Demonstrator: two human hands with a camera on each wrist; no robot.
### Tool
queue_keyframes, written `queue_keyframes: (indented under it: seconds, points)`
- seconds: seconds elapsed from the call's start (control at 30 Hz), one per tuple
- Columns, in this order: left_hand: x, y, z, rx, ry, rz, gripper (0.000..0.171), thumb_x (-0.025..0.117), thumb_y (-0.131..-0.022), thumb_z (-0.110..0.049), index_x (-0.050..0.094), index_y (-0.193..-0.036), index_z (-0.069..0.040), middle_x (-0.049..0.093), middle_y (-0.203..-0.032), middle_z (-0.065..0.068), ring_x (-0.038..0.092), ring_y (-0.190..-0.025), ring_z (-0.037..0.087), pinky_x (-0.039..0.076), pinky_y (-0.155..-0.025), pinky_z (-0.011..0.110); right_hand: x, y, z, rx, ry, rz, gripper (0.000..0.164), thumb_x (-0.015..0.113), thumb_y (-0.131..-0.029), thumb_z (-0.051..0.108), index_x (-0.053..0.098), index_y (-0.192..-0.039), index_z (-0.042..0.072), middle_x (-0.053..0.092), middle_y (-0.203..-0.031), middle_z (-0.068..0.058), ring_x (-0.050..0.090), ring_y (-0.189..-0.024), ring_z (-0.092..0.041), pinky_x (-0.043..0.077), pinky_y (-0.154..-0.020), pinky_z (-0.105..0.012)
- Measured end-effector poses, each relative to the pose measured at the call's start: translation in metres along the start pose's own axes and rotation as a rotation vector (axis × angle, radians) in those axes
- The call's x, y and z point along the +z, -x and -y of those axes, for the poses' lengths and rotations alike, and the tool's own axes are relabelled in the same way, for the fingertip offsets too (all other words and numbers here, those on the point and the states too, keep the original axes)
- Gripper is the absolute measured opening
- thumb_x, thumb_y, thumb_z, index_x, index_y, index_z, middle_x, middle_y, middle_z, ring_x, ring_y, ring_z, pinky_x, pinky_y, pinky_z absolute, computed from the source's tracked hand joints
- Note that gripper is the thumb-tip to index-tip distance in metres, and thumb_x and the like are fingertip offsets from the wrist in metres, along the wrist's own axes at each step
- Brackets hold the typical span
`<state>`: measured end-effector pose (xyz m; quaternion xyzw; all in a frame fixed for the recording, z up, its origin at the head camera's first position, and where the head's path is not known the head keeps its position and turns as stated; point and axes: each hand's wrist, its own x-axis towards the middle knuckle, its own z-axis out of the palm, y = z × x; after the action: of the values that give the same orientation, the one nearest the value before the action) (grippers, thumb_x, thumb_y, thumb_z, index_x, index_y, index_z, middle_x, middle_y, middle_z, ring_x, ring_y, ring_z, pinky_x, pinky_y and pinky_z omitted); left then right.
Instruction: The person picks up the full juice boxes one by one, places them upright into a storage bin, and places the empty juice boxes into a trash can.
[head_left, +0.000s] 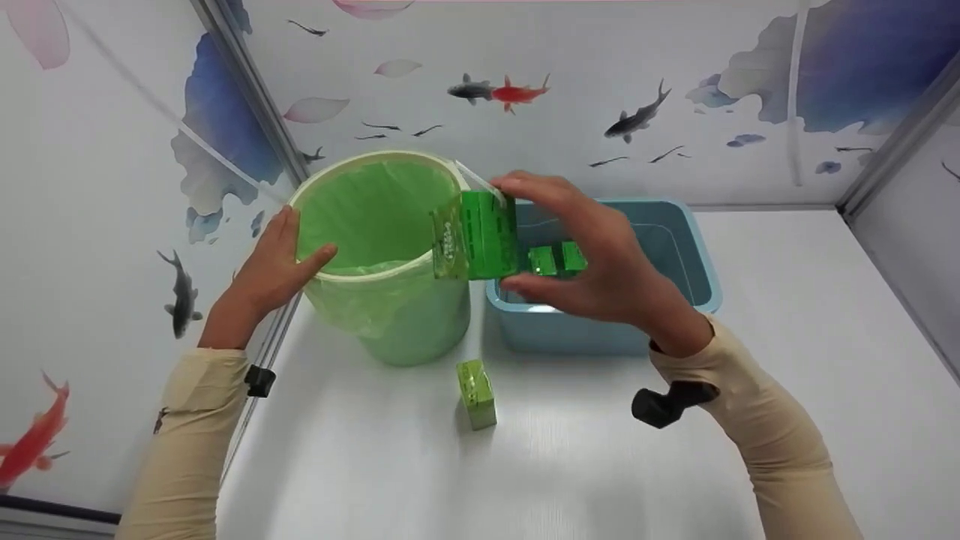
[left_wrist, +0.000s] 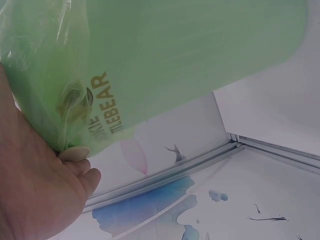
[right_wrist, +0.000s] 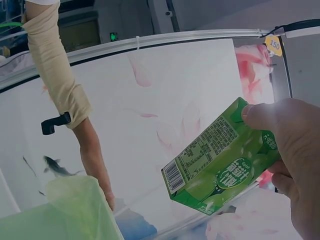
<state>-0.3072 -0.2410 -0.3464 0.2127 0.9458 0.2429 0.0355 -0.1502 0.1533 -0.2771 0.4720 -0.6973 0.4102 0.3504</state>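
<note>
My left hand (head_left: 262,270) grips the rim of a light green trash bin (head_left: 420,322), thumb over the inner side and fingers outside. A translucent green liner bag (head_left: 360,300) folds over the bin's rim. In the left wrist view, brown lettering shows on the bin wall (left_wrist: 190,60). My right hand (head_left: 607,255) pinches a green juice carton (head_left: 491,236) by its ends, beside the bin's right rim. The right wrist view shows the barcode and white print on this carton (right_wrist: 215,160).
A blue tub (head_left: 570,330) right of the bin holds green cartons (head_left: 541,261), partly hidden by my right hand. A yellow-green carton (head_left: 477,394) stands on the white table (head_left: 375,457) in front of the bin. Printed wall panels (head_left: 540,150) enclose the table's back and sides.
</note>
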Motion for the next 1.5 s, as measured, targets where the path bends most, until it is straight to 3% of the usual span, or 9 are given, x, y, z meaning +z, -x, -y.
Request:
queue_keyframes:
  seconds: [0.23,0.5,0.97,1.5]
  points:
    - [-0.001,0.000,-0.001,0.001,0.010,0.006,0.100,0.047,-0.101,-0.059,-0.005,-0.159,0.004,-0.008,-0.167,0.026,-0.003,-0.154,0.043,0.008,-0.119,0.064,0.005,-0.025,-0.016,-0.018,0.008,-0.019,0.071,0.087,-0.077,0.003,0.051,-0.137,-0.009,0.058,-0.138,-0.021,0.054,-0.131,-0.032,0.044,-0.109,-0.046]
    - [0.000,0.000,0.000,0.006,0.004,0.003,0.100,0.047,-0.101,-0.059,-0.004,-0.159,0.005,-0.008,-0.167,0.026,-0.004,-0.154,0.043,0.008,-0.119,0.063,0.015,-0.047,-0.035,0.003,0.026,-0.030,0.068,0.085,-0.081,0.006,0.051,-0.136,-0.012,0.058,-0.138,-0.020,0.055,-0.131,-0.027,0.045,-0.108,-0.041]
    - [0.001,0.000,-0.001,0.005,0.000,-0.016,0.099,0.046,-0.101,-0.060,-0.001,-0.160,0.005,-0.005,-0.167,0.026,-0.001,-0.154,0.043,0.010,-0.119,0.065,0.034,-0.055,-0.066,0.128,0.066,0.050,0.068,0.079,-0.090,0.018,0.047,-0.143,-0.010,0.056,-0.142,-0.021,0.050,-0.135,-0.018,0.040,-0.112,-0.033]
    - [0.002,0.001,0.000,-0.004,0.003,-0.015,0.100,0.045,-0.100,-0.062,-0.002,-0.160,0.003,-0.005,-0.167,0.024,-0.002,-0.154,0.042,0.010,-0.119,0.065,0.056,-0.064,-0.093,0.239,0.049,0.083,0.069,0.079,-0.090,0.019,0.047,-0.144,-0.008,0.056,-0.142,-0.017,0.051,-0.134,-0.014,0.038,-0.112,-0.027]
